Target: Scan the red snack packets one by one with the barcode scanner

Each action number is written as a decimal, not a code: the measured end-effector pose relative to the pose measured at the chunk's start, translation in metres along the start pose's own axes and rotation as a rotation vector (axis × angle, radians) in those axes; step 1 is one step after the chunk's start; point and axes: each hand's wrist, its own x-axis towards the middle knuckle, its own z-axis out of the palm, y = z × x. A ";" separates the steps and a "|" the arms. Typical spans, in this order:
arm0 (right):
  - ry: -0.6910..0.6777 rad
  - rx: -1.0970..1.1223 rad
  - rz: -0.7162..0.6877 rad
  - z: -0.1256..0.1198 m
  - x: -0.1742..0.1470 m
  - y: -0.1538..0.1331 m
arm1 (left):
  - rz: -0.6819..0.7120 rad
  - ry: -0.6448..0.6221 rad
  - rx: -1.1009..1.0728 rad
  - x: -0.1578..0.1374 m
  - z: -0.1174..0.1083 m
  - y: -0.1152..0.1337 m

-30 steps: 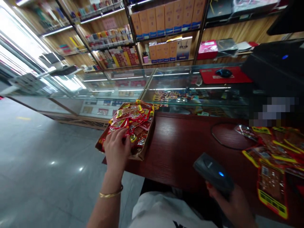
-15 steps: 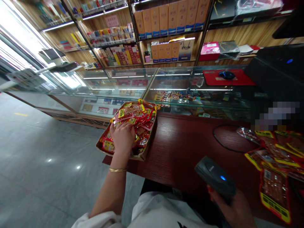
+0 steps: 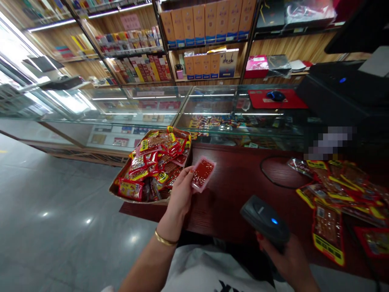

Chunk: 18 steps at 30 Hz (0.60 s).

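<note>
Between the thumb and fingers of my left hand (image 3: pixel 181 192) is a small clear snack packet (image 3: pixel 203 173) with reddish-brown contents. It is held over the dark red counter, just right of a cardboard box (image 3: pixel 165 201) heaped with red and yellow snack packets (image 3: pixel 152 162). My right hand (image 3: pixel 287 257) is wrapped around a black barcode scanner (image 3: pixel 265 221) with a lit blue light. The scanner's head points up and left, apart from the packet. The scanner's handle is partly hidden by my fingers.
More snack packets (image 3: pixel 328 235) lie in a pile at the right of the dark red counter (image 3: pixel 231 174). A black cable (image 3: pixel 266 176) curves beside them. Behind stands a glass display case (image 3: pixel 212 97) carrying a mouse (image 3: pixel 275 95) on a red pad; a black machine (image 3: pixel 343 93) is at right.
My left hand has come out of the box and moved right, now with a packet in its fingers. My right hand still holds the scanner; the view has shifted somewhat.
</note>
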 end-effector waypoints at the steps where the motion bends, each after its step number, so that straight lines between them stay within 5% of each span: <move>1: -0.004 -0.004 0.002 0.000 0.000 -0.001 | -0.077 -0.049 -0.049 0.002 0.004 -0.006; 4: 0.004 -0.005 0.010 -0.001 -0.002 -0.001 | -0.239 -0.178 -0.158 0.007 0.007 -0.022; 11: -0.003 0.003 0.036 -0.002 -0.001 -0.003 | -0.506 -0.184 -0.363 0.011 -0.002 -0.033; 18: -0.068 -0.021 -0.003 -0.001 0.003 0.001 | -0.438 -0.298 -0.302 0.007 -0.006 -0.027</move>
